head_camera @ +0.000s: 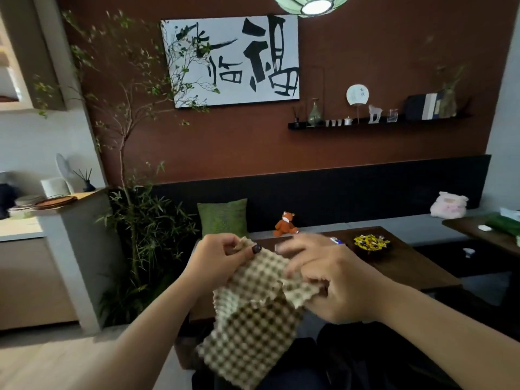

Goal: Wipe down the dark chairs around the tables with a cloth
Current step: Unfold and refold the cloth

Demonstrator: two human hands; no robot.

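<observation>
A brown-and-cream checked cloth (253, 319) hangs in front of me, held up by both hands. My left hand (216, 257) pinches its upper left corner between thumb and fingers. My right hand (329, 280) grips the upper right part, fingers curled into the fabric and blurred. A dark chair (351, 358) shows below the cloth at the bottom of the view, mostly hidden by my arms. Behind the hands stands a dark wooden table (416, 266).
A bowl of yellow-wrapped sweets (371, 243) sits on the table. A bench along the wall carries a green cushion (222, 218), a fox toy (285, 223) and a pink plush (448, 205). A tall plant (140, 220) stands left; a second table (484, 229) right.
</observation>
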